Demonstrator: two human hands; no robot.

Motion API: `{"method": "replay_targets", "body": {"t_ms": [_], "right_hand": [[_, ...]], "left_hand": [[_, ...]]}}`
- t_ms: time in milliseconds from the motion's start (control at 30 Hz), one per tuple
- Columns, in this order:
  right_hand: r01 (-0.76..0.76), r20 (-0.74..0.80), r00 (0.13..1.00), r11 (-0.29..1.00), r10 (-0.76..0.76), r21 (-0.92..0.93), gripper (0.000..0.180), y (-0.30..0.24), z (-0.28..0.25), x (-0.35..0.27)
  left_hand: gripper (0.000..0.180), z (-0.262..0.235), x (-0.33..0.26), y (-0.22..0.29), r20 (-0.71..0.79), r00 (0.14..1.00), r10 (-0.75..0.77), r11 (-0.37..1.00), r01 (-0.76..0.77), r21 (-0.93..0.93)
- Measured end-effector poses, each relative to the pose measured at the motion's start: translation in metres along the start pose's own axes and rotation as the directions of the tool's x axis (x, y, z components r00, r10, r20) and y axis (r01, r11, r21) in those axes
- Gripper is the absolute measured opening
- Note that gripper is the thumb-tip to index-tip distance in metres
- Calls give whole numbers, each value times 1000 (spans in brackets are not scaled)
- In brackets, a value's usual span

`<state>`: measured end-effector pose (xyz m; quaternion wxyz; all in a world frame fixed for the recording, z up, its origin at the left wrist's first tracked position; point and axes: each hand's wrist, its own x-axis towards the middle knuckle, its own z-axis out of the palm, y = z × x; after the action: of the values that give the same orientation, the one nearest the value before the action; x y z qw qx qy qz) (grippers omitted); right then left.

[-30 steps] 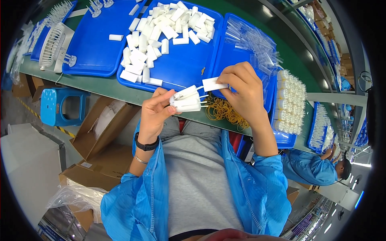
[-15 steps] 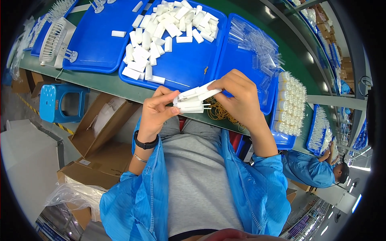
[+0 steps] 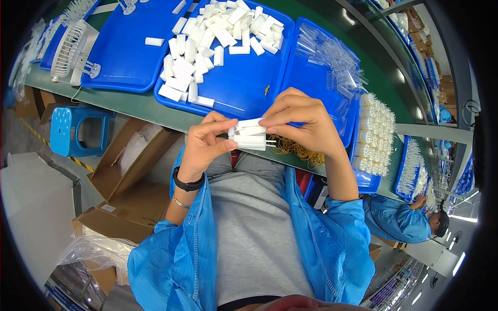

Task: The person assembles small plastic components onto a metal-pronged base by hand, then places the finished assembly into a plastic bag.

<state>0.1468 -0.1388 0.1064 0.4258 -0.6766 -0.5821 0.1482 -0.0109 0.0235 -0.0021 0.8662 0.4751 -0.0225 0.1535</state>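
Over the table's near edge, my left hand (image 3: 206, 142) pinches the left end of a white pronged part with white block-like sleeves (image 3: 249, 142) on it. Two thin prongs stick out bare on its right side. The fingers of my right hand (image 3: 303, 120) are closed on the right end of an upper white sleeve (image 3: 250, 123), which lies along the part. How far the prongs reach inside that sleeve is hidden. Beyond my hands, a pile of similar white sleeves (image 3: 225, 36) fills the back and left of a blue tray (image 3: 241, 85).
Yellow rubber bands (image 3: 290, 147) lie beneath my right hand. Clear plastic strips (image 3: 332, 59) fill another blue tray, beside rows of finished-looking white pieces (image 3: 373, 135). A white fan (image 3: 70, 54) stands left, above a blue stool (image 3: 80, 132). A co-worker (image 3: 399, 217) sits at right.
My right hand has brought its white sleeve left and down, from a tilted position to lying nearly level along the pronged part. My left hand keeps its grip.
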Motion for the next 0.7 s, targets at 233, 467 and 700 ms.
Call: {"method": "replay_targets", "body": {"t_ms": [233, 467, 700], "right_hand": [[-140, -90, 986, 990, 142, 28, 17, 4, 14, -1], [-95, -87, 992, 995, 93, -12, 17, 12, 17, -7], [-205, 25, 979, 972, 203, 113, 28, 14, 13, -15]], "left_hand": [[47, 3, -1, 1, -37, 996, -80, 997, 80, -1], [48, 6, 0, -3, -36, 992, -119, 992, 120, 30], [40, 8, 1, -4, -10, 990, -139, 990, 139, -8]]}}
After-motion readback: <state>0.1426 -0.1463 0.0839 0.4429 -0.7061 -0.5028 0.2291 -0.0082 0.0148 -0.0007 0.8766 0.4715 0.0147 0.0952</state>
